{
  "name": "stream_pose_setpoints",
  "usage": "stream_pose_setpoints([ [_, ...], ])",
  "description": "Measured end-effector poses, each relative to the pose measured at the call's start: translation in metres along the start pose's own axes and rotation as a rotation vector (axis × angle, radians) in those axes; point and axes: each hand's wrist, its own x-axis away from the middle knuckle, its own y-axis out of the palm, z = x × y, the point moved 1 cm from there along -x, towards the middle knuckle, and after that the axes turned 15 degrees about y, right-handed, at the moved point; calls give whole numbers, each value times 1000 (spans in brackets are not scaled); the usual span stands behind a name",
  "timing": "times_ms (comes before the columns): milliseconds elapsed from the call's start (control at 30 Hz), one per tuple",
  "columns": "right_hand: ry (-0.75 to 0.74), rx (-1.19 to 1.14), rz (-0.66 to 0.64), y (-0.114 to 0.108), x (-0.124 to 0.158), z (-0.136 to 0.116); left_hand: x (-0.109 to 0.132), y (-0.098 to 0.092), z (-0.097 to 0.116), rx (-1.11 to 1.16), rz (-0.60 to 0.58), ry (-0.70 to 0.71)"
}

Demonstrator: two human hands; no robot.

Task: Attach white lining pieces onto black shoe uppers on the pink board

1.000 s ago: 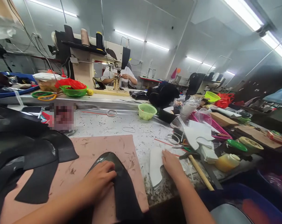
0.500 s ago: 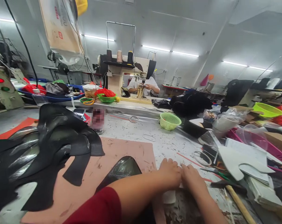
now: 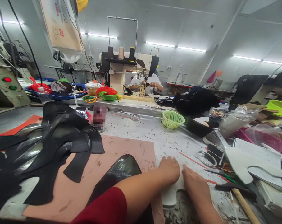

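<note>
Left hand [image 3: 170,171]: moved across from the black piece [image 3: 124,169] since a second ago; your fingers are bent over the white piece [image 3: 170,197], undersides hidden, so a grip can't be told.
Right hand [image 3: 194,182]: fingers close together, fairly straight, at its 3 o'clock edge; hold unclear.
White piece: on the bench [image 3: 129,129], your view's 5 o'clock, its long axis seemingly 12 to 6, reaching 6-ward from your left fingers.
Nearer hand: left, covering its top.

A plain dark red sleeve [image 3: 108,207], without visible print, covers the upper part of the left arm and ends in a softly curved hem. The left forearm [image 3: 143,186], the right forearm [image 3: 205,200] and both hands [image 3: 170,169] are bare.
</note>
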Motion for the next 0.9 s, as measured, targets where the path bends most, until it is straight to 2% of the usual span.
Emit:
stream_pose_setpoints([
  [133, -26, -71, 2, 4, -2, 7, 3, 0, 4, 3, 17, 28],
  [333, -30, -191, 168, 4, -7, 11, 4, 4, 5, -3, 67, 89],
  [433, -142, -305, 164, 0, -7, 14, 1, 3, 4, -4, 70, 90],
  [533, -224, -377, -19, -8, -7, 20, -3, 1, 0, -2, 59, 72],
  [700, -143, -546, -375, -28, -17, 26, -2, 4, 2, -28, 55, 159],
  [800, -126, -485, -511, -39, -25, 19, 4, 13, 20, -53, 89, 250],
  [900, -164, -260, -550, -48, -24, 5, 15, 27, 51, -49, 118, 334],
])
